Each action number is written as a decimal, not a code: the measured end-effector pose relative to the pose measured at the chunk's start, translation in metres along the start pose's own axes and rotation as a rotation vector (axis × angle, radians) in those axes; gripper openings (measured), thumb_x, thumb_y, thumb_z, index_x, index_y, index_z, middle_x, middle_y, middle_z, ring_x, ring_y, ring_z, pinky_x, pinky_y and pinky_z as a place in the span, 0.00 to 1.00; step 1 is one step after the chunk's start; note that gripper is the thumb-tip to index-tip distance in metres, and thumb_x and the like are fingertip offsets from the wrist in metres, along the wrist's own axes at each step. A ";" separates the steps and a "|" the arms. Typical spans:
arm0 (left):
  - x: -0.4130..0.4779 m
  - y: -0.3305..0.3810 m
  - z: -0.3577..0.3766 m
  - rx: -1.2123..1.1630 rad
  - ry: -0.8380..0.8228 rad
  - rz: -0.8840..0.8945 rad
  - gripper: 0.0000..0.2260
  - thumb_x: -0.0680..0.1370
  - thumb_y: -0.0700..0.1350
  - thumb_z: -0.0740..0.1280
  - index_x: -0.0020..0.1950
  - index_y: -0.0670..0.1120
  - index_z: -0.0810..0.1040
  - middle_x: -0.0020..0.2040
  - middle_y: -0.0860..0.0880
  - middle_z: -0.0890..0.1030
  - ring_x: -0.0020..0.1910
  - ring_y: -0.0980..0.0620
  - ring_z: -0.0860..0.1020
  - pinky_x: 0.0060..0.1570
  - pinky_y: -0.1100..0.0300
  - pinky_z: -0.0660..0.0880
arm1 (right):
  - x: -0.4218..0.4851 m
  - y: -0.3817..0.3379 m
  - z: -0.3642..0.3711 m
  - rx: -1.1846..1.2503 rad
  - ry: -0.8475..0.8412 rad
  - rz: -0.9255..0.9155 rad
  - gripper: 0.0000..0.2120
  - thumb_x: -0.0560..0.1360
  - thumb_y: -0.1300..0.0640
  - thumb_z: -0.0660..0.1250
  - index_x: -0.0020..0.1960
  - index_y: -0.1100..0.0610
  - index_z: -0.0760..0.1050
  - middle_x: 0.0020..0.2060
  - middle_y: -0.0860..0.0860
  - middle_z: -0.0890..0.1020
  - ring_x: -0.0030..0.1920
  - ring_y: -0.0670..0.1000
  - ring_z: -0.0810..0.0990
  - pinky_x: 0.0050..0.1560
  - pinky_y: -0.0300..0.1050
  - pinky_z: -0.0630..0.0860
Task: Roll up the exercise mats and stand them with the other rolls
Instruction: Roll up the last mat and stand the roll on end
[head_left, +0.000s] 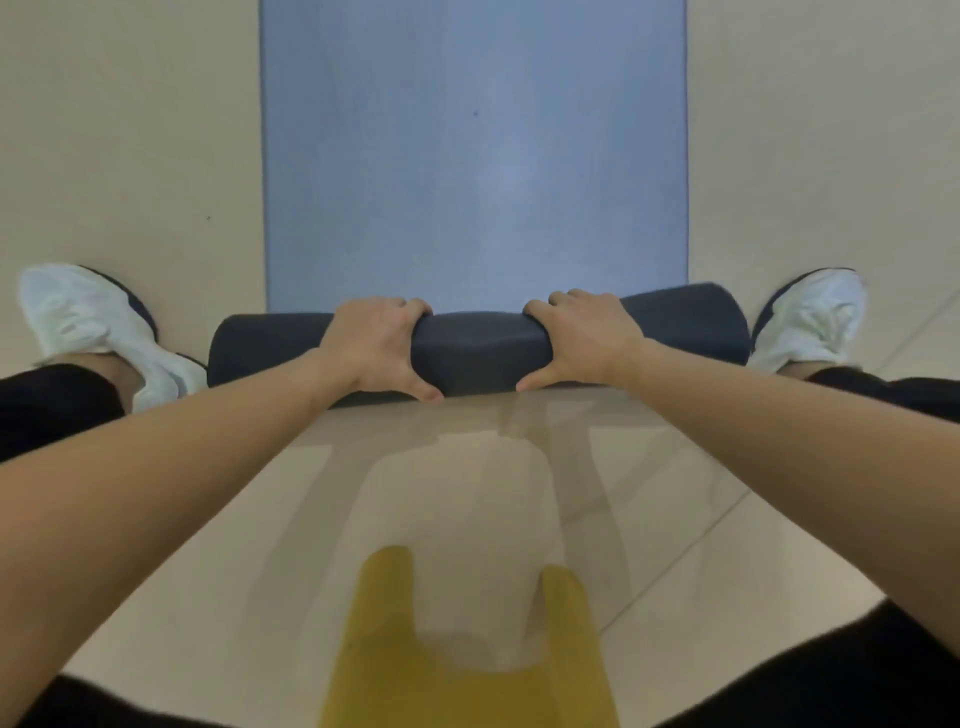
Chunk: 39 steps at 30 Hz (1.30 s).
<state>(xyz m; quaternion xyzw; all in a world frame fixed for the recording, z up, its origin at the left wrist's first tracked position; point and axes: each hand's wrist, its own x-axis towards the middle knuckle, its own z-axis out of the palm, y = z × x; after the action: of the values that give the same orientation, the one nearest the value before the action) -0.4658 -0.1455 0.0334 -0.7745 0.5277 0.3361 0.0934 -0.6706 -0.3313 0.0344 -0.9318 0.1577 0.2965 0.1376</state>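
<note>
Blue-grey foam fills the middle of the head view: one exercise mat (475, 156) lies flat on the beige floor (130, 130) and runs straight away from the person, its far end cut off by the top of the frame. Its near end is wound into one dark roll (480, 351) that lies crosswise, with the darker underside of the mat facing outward. The roll sticks out a little past both long edges of the flat part, and its right end sits slightly farther forward than its left.

Two bare hands rest on top of the roll near its middle, with a bare stretch of roll between them. The left hand (376, 345) has its fingers curled over the far side and its thumb on the near side, so its grip is closed around the roll. The right hand (584, 338) mirrors it, and its grip is likewise wrapped on the roll.

Two white shoes bracket the roll: the left shoe (98, 325) lies just beside the left end and the right shoe (813, 317) just beside the right end, leaving little room at the sides. Ahead, the flat mat is bare, and open floor runs along both of its long edges. Bare floor with shadows also lies between the roll and the person. A yellow garment (467, 675) hangs at the bottom centre.
</note>
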 end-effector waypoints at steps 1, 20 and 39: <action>-0.010 0.004 0.011 0.001 -0.037 0.020 0.50 0.54 0.79 0.72 0.68 0.54 0.71 0.56 0.54 0.82 0.52 0.47 0.80 0.49 0.50 0.77 | -0.012 -0.006 0.012 0.018 -0.027 0.002 0.45 0.63 0.19 0.66 0.68 0.50 0.70 0.50 0.51 0.79 0.51 0.56 0.78 0.43 0.50 0.69; -0.106 0.034 0.121 0.211 0.188 0.047 0.41 0.81 0.72 0.49 0.84 0.45 0.57 0.81 0.41 0.64 0.79 0.39 0.65 0.77 0.37 0.60 | -0.027 -0.019 0.058 0.279 -0.373 -0.036 0.55 0.63 0.20 0.69 0.82 0.43 0.56 0.71 0.47 0.75 0.71 0.56 0.73 0.67 0.55 0.73; 0.000 -0.004 0.048 -0.110 -0.118 0.031 0.36 0.78 0.76 0.51 0.77 0.54 0.69 0.68 0.52 0.79 0.65 0.46 0.77 0.59 0.47 0.74 | -0.060 -0.049 0.091 -0.029 0.208 0.007 0.42 0.79 0.27 0.49 0.81 0.56 0.60 0.77 0.57 0.69 0.77 0.62 0.64 0.78 0.66 0.57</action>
<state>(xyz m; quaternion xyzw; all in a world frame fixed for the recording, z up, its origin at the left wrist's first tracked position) -0.4830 -0.1196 -0.0037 -0.7492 0.5137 0.4110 0.0764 -0.7449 -0.2425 0.0068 -0.9589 0.1701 0.2007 0.1061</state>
